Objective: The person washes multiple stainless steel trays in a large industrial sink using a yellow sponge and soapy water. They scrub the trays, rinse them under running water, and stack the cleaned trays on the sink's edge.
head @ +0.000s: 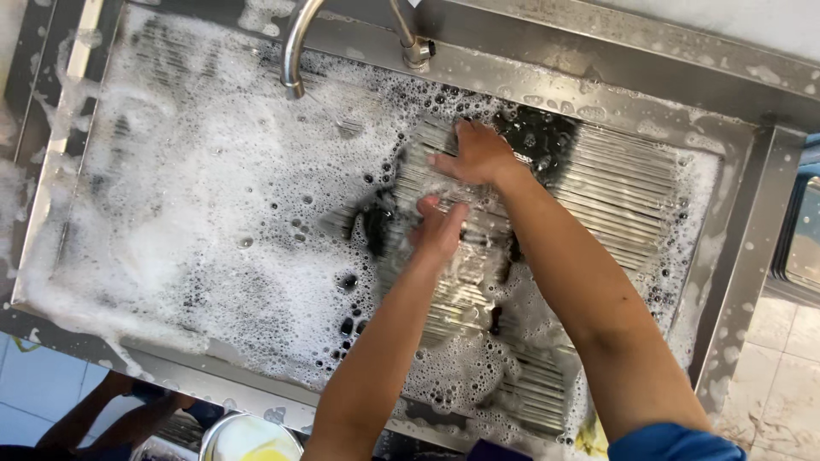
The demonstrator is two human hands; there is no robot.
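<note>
In the foamy sink (752, 256), left hand (437, 232) and right hand (478, 155) press flat-fingered, perhaps gripless, on the metal rack (615, 196).

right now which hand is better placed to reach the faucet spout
Probably the right hand: it rests higher on the metal rack, nearer the back rim, where the faucet spout rises. The left hand sits lower in the suds.
</note>
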